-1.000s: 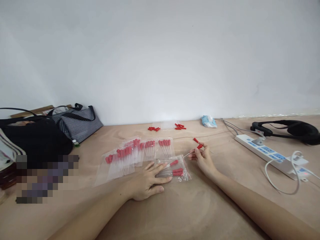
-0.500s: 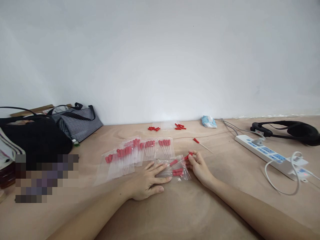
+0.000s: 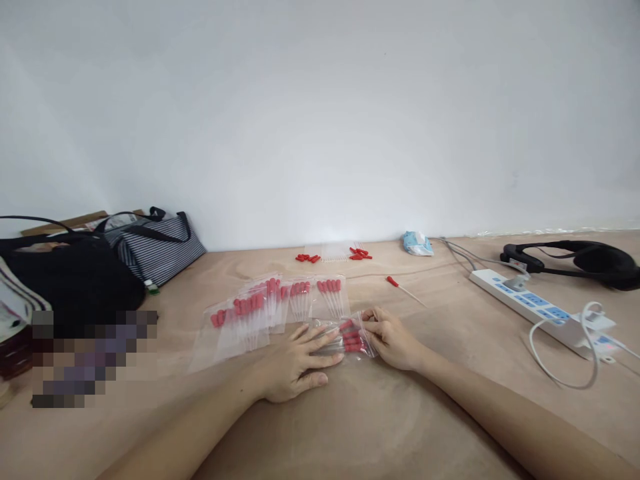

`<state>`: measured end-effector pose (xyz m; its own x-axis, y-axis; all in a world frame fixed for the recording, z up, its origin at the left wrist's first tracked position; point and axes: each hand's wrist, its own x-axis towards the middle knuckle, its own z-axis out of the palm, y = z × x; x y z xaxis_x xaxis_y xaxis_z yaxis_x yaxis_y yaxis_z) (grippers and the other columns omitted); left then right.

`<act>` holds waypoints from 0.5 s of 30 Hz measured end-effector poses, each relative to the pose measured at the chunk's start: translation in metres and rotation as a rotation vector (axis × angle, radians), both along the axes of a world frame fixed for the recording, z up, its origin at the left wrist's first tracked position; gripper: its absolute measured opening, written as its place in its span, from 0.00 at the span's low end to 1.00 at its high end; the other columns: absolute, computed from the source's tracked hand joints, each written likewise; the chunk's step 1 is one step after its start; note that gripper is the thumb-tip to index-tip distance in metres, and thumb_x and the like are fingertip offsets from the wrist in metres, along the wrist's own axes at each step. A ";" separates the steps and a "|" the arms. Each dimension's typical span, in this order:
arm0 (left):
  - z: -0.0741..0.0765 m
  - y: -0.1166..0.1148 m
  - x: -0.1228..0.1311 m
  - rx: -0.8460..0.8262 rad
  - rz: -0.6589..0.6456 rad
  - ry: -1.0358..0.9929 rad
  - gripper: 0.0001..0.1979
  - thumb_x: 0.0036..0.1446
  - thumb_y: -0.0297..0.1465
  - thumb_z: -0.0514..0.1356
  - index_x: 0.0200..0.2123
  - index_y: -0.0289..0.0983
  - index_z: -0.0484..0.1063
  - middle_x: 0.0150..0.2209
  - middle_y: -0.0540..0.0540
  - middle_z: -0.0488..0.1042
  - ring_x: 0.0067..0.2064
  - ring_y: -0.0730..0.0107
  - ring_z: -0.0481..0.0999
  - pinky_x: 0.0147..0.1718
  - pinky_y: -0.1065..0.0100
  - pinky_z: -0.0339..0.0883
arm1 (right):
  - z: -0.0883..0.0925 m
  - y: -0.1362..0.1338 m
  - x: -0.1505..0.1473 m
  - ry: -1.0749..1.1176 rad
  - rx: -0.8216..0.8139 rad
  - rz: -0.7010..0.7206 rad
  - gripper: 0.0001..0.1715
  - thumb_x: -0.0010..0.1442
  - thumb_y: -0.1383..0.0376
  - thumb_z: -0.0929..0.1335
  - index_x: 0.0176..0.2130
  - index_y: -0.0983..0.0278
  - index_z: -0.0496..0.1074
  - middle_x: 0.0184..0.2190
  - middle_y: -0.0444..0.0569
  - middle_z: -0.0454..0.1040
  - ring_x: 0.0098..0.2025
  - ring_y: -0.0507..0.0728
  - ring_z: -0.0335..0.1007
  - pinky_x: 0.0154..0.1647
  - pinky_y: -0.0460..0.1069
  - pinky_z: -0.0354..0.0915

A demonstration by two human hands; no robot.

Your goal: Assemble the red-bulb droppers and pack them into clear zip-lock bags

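A clear plastic bag (image 3: 354, 337) with several red-ended droppers in it lies flat on the table in front of me. My left hand (image 3: 300, 363) rests on its left part with the fingers spread. At the bag's right edge, my right hand (image 3: 393, 337) has its fingers pinched together on the bag's mouth. Behind my left hand several filled clear bags (image 3: 250, 313) overlap in a row. One loose dropper (image 3: 393, 282) with a red bulb lies behind my right hand.
Red bulbs (image 3: 307, 258) and more red-ended droppers (image 3: 360, 254) lie near the wall. A blue-white packet (image 3: 418, 243) is right of them. The power strip (image 3: 535, 307) and black headset (image 3: 590, 263) are at right, bags (image 3: 85, 280) at left.
The dropper that my right hand held at the bag's mouth now lies inside with the others. My right fingers have moved slightly left onto the bag's edge. My left hand has stayed in place.
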<state>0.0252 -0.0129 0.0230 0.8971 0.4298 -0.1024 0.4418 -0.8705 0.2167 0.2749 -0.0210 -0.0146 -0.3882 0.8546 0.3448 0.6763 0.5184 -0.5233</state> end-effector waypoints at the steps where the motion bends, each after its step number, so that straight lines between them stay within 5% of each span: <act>1: 0.000 0.000 0.000 -0.007 0.001 0.001 0.21 0.61 0.42 0.44 0.57 0.52 0.50 0.62 0.53 0.41 0.62 0.55 0.40 0.56 0.45 0.37 | 0.001 0.006 0.006 -0.011 0.002 -0.039 0.14 0.57 0.67 0.60 0.35 0.61 0.74 0.36 0.49 0.70 0.39 0.54 0.65 0.41 0.49 0.60; 5: 0.000 0.000 -0.001 -0.023 -0.004 -0.025 0.20 0.61 0.42 0.45 0.57 0.53 0.50 0.62 0.54 0.43 0.62 0.55 0.41 0.56 0.45 0.36 | 0.006 0.047 0.039 -0.075 0.005 -0.562 0.12 0.55 0.65 0.62 0.35 0.66 0.72 0.37 0.54 0.71 0.41 0.58 0.65 0.43 0.50 0.58; 8: -0.001 0.001 -0.002 -0.024 -0.013 -0.055 0.20 0.61 0.41 0.45 0.57 0.53 0.51 0.61 0.54 0.43 0.62 0.56 0.41 0.57 0.46 0.36 | 0.008 0.077 0.060 -0.152 -0.133 -0.870 0.22 0.53 0.62 0.64 0.46 0.70 0.65 0.42 0.61 0.69 0.47 0.63 0.63 0.44 0.53 0.57; 11: -0.001 0.001 -0.002 -0.041 -0.021 -0.058 0.21 0.61 0.41 0.45 0.57 0.51 0.50 0.61 0.52 0.44 0.62 0.58 0.42 0.57 0.47 0.35 | 0.006 0.095 0.069 -0.146 -0.234 -0.920 0.25 0.52 0.62 0.65 0.48 0.71 0.62 0.40 0.63 0.70 0.45 0.65 0.65 0.43 0.56 0.57; 15: 0.000 0.000 -0.001 -0.048 -0.025 -0.041 0.21 0.61 0.41 0.44 0.58 0.50 0.49 0.62 0.51 0.43 0.62 0.59 0.43 0.58 0.49 0.35 | 0.009 0.096 0.069 -0.088 -0.232 -0.826 0.12 0.53 0.66 0.63 0.38 0.68 0.68 0.36 0.60 0.72 0.42 0.63 0.66 0.41 0.54 0.58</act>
<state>0.0239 -0.0128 0.0232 0.9111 0.4031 -0.0857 0.4105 -0.8691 0.2759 0.3438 0.0748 -0.0052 0.3718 0.9199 0.1247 0.8327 -0.2711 -0.4827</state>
